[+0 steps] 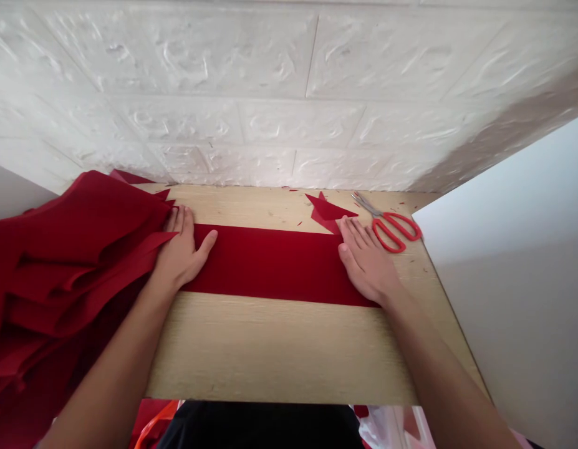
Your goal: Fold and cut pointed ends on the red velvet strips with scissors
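A long strip of red felt [274,265] lies flat across the light wooden table [270,349]. My left hand [183,246] rests palm down on the strip's left part, against a large heap of folded red felt [68,262]. My right hand [366,262] lies flat on the strip's right end, with its fingers spread. Neither hand grips anything. Just beyond my right fingers lie pointed red felt offcuts [326,212]. Red-handled scissors [386,226] lie shut on the table near my right hand, not touched by it.
A white brick-textured wall [270,93] rises behind the table's far edge, and a white panel [513,280] stands along its right side. Small red scraps dot the wood. Below the near edge are dark clothing [260,427] and a white plastic bag [386,427].
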`<state>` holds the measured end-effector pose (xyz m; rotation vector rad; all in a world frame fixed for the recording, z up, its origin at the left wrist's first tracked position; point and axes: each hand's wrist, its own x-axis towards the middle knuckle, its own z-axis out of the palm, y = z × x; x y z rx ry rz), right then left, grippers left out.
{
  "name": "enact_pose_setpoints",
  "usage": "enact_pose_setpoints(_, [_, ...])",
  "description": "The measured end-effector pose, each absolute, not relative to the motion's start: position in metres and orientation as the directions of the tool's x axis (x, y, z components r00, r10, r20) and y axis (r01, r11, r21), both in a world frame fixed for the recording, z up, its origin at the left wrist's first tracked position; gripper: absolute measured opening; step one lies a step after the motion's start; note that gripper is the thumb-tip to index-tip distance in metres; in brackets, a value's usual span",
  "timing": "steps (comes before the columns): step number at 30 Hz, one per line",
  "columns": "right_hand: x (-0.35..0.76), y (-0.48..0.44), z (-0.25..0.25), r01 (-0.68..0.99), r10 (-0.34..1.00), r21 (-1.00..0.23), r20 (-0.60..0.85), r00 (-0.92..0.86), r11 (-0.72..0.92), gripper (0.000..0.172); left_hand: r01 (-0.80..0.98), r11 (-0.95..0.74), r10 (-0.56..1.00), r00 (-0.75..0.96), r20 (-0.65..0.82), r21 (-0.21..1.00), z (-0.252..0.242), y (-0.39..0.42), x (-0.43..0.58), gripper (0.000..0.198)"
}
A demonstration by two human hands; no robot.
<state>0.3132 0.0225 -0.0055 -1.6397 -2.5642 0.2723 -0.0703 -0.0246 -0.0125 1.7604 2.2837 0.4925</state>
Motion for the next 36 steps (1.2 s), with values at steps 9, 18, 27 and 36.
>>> enact_pose_setpoints(9, [0.316,0.019,-0.013,0.792,0.894,-0.416,0.168,-0.416,0.446,0.061,0.747,0.004,0.903,-0.289,0.319,0.665,-0.010,-0.036,-0.077,0.068])
enact_pose_setpoints(18, [0.296,-0.008,0.044,0.645,0.710,-0.335,0.501,-0.495,0.686,0.026,0.828,-0.430,0.777,0.136,0.615,0.360,0.046,-0.059,-0.046,0.015])
enact_pose_setpoints(27, [0.258,-0.033,0.045,0.512,0.559,-0.239,0.211,-0.802,0.825,0.020,0.677,-0.733,0.666,0.694,0.272,0.068,0.030,-0.069,-0.017,0.019])
enact_pose_setpoints(36, [0.261,-0.041,0.029,0.526,0.548,-0.154,0.238,-0.802,0.836,0.021,0.586,-0.800,0.531,0.791,0.305,-0.126,0.022,-0.073,-0.023,0.015])
